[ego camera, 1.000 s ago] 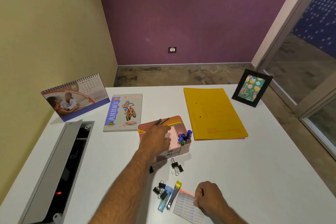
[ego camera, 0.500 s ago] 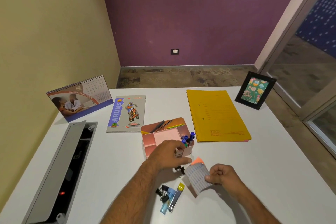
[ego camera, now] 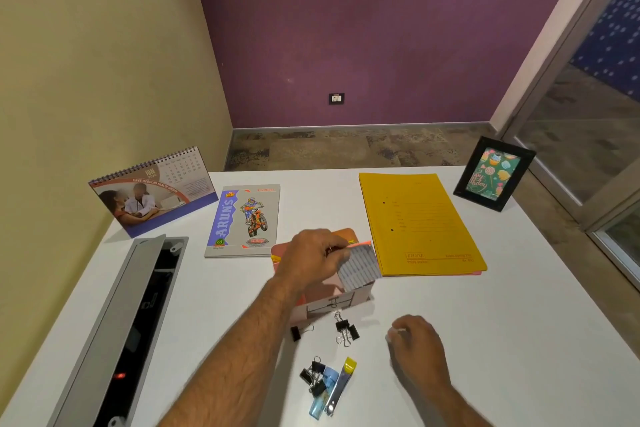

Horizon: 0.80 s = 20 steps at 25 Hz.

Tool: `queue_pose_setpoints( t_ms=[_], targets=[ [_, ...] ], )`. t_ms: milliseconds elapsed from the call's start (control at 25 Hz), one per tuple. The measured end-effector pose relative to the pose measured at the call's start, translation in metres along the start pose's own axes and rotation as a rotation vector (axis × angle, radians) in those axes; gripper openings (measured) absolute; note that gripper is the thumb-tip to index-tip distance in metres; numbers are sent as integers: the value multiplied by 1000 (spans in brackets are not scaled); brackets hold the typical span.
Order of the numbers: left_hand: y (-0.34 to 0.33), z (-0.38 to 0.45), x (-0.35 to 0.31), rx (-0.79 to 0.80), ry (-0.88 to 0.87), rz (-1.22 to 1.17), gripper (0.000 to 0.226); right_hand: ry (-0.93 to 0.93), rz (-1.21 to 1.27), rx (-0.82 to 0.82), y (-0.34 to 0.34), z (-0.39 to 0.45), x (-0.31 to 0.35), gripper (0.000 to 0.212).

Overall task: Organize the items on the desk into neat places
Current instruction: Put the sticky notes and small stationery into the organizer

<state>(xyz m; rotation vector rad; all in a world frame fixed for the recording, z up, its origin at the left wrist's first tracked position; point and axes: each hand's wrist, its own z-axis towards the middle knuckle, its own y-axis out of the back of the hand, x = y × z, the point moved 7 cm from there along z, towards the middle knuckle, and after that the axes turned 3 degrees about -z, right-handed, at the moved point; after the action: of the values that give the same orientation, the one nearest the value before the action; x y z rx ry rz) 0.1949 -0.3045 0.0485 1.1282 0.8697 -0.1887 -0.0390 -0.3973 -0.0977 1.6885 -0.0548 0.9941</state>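
My left hand [ego camera: 311, 260] pinches a small lined notepad [ego camera: 358, 267] with an orange top edge and holds it just over the pink desk organizer [ego camera: 329, 303], hiding most of the compartments. My right hand [ego camera: 415, 343] rests low over the white desk [ego camera: 502, 322], right of the organizer, fingers loosely curled and holding nothing. In front of the organizer lie loose black binder clips [ego camera: 346, 328]. Nearer to me are a cluster of more clips [ego camera: 313, 380], a yellow-tipped metal tool [ego camera: 341, 385] and a small blue plastic item [ego camera: 320, 404].
A yellow folder [ego camera: 419, 222] lies right of the organizer and a motorbike notebook [ego camera: 244, 218] to its left. A desk calendar [ego camera: 152, 191] stands at the back left, a framed card [ego camera: 493, 173] at the back right. An open grey cable tray [ego camera: 138, 322] runs along the left edge.
The notepad has passed from my right hand to my left, which has carried it up over the organizer. My right hand has dropped back to the desk, holding nothing.
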Motion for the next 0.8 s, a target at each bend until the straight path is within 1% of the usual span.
queue_pose_setpoints(
  t_ms=[40, 80, 120, 160, 200, 240, 320, 480, 560, 640, 720, 800],
  targets=[
    [6, 6, 1, -30, -12, 28, 18, 107, -153, 23, -8, -9, -2, 11],
    [11, 12, 2, -62, -28, 49, 18, 166, -287, 43, -18, -17, -9, 12],
    [16, 17, 3, -96, -46, 68, 18, 188, -393, 89, -28, -25, -16, 27],
    [21, 21, 3, -134, -67, 88, 17, 178, -461, 156, -40, -32, -22, 45],
    [24, 25, 4, -167, -85, 113, 16, 174, -513, 184, -48, -37, -26, 60],
    [26, 27, 5, -192, -97, 142, 16, 173, -538, 207, -53, -41, -28, 67],
    [25, 32, 8, -200, -98, 202, 16, 166, -560, 244, -59, -45, -30, 68],
    [16, 37, 8, -194, -112, 274, 21, 168, -603, 244, -63, -44, -33, 66],
    [10, 39, 10, -158, -68, 304, 24, 166, -620, 245, -63, -43, -33, 68],
    [2, 40, 17, -88, -12, 370, 22, 171, -632, 242, -64, -43, -33, 70],
    [-5, 39, 25, -30, 48, 438, 18, 173, -627, 239, -64, -44, -34, 72],
    [-8, 37, 33, -6, 105, 471, 13, 166, -607, 242, -65, -43, -34, 71]
  ],
)
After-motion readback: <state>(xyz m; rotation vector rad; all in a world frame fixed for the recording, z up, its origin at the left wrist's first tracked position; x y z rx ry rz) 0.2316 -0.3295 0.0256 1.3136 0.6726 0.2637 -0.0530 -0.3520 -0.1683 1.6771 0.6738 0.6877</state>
